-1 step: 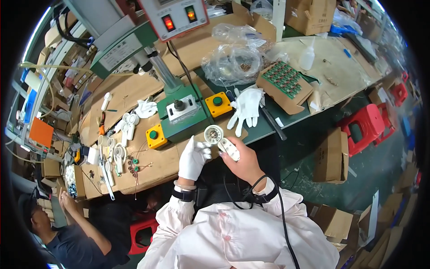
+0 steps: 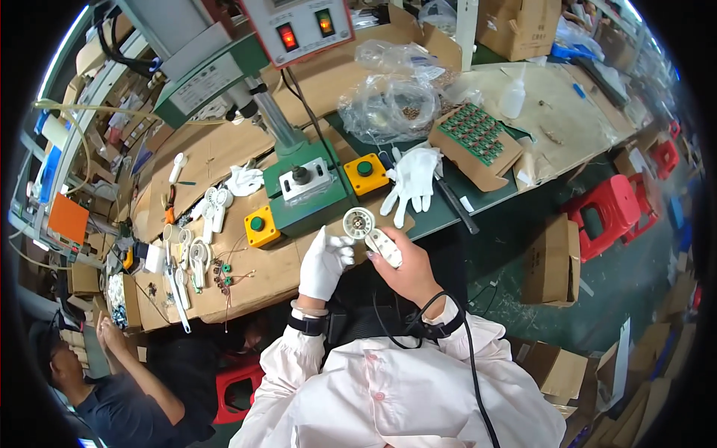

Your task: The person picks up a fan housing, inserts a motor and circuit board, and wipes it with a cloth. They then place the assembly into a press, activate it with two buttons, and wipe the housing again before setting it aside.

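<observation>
My bare right hand (image 2: 407, 267) is closed around the handle of a white handheld fan (image 2: 359, 223). The fan's round head is turned up, showing spokes and a hub inside. My left hand (image 2: 323, 267), in a white glove, is beside the fan head, a small distance to its left. Its fingers are curled in, and whatever they may hold is hidden. Just beyond the fan, an empty white glove (image 2: 413, 183) lies at the table edge. A green press (image 2: 310, 190) with a metal fixture on its base stands behind my hands.
Yellow boxes with green buttons (image 2: 366, 174) flank the press base. More white fan parts (image 2: 199, 254) and small wired pieces (image 2: 224, 276) lie to the left. Green circuit boards (image 2: 472, 133) rest on cardboard at right. A person (image 2: 127, 381) sits at lower left; red stools (image 2: 609, 213) stand right.
The view has shifted slightly, so the press sits a little further right. The fan head is tilted a bit differently in my right hand. Both hands keep nearly the same place.
</observation>
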{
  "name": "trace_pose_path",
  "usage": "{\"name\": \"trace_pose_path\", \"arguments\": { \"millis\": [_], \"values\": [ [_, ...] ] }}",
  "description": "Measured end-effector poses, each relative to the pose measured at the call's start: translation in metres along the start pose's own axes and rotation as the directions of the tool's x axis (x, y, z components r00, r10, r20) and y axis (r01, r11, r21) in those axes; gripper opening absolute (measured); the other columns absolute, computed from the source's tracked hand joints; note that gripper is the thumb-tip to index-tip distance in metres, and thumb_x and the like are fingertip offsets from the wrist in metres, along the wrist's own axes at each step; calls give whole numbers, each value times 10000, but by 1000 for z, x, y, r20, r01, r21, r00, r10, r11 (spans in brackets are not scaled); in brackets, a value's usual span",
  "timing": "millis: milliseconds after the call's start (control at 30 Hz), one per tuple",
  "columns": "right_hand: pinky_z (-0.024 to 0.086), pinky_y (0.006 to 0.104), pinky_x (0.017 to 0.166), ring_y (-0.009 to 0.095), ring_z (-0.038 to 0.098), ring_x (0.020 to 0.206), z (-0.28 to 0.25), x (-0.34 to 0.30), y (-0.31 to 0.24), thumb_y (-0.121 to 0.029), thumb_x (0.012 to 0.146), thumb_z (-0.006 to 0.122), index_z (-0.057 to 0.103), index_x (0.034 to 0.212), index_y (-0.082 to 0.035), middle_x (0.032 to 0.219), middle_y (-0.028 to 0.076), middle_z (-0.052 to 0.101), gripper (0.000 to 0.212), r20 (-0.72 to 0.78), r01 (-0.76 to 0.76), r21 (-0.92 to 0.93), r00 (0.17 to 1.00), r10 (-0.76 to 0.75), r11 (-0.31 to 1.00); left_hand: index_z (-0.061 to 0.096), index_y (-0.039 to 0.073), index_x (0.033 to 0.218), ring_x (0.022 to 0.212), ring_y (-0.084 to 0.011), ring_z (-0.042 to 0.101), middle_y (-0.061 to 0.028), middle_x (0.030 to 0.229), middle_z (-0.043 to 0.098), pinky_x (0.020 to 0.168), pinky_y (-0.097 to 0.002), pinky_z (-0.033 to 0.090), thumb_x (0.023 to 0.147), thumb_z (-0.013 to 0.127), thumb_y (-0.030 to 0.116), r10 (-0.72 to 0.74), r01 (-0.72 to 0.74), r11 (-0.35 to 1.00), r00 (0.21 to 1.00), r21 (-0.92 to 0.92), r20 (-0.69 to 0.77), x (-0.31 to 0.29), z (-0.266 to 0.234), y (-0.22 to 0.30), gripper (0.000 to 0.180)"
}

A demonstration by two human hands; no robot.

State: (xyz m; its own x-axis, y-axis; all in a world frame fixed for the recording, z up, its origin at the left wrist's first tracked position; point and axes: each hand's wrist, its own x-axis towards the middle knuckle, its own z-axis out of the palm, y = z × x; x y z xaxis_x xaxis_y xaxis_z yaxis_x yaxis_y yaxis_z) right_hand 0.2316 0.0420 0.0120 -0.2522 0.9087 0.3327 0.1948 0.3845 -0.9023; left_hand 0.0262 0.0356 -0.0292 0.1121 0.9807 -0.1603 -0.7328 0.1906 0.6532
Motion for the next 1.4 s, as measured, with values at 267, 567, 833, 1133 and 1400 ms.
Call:
{"name": "trace_pose_path", "arguments": {
  "millis": [267, 567, 833, 1133, 1400],
  "values": [
    [516, 292, 749, 192, 678, 843, 11, -5, -7, -133, 840, 685, 559, 1173, -17, 952, 124, 686, 375, 0, -34, -7, 999, 34, 999, 533, 12, 1185, 883, -183, 625, -101, 1048, 638, 757, -326, 520, 1001, 467, 343, 19, -21, 999, 999, 44, 32, -5, 10, 1, 385],
    [516, 301, 756, 201, 677, 856, 12, -3, -5, -137, 838, 685, 552, 1182, -17, 962, 128, 685, 388, 63, -76, -2, 995, 76, 997, 477, 17, 1321, 997, -157, 615, -70, 1180, 600, 818, -306, 517, 944, 590, 202, 112, -112, 971, 994, 209, 10, -13, 34, 6, 435],
    [516, 324, 770, 246, 677, 872, 11, -3, -2, -163, 840, 681, 536, 1208, -14, 983, 145, 679, 423, 131, -97, -48, 986, 103, 994, 471, 6, 1328, 1014, -164, 613, -77, 1175, 604, 823, -300, 521, 915, 626, 195, 83, -85, 977, 996, 197, 14, -10, 29, 5, 480],
    [516, 342, 773, 286, 675, 886, 12, -3, 2, -178, 840, 682, 523, 1222, -16, 990, 165, 672, 445, 165, -93, -84, 981, 106, 992, 470, -7, 1324, 1021, -174, 616, -96, 1182, 606, 836, -313, 523, 910, 623, 167, 82, -86, 981, 996, 172, 31, -9, 27, 4, 475],
    [518, 350, 775, 309, 672, 898, 13, -2, 0, -183, 837, 685, 517, 1226, -22, 997, 171, 668, 454, 177, -88, -100, 979, 105, 991, 487, -2, 1305, 1005, -172, 618, -94, 1163, 614, 841, -311, 519, 931, 600, 158, 86, -89, 982, 996, 166, 27, -9, 22, 2, 422]
  ]
}}
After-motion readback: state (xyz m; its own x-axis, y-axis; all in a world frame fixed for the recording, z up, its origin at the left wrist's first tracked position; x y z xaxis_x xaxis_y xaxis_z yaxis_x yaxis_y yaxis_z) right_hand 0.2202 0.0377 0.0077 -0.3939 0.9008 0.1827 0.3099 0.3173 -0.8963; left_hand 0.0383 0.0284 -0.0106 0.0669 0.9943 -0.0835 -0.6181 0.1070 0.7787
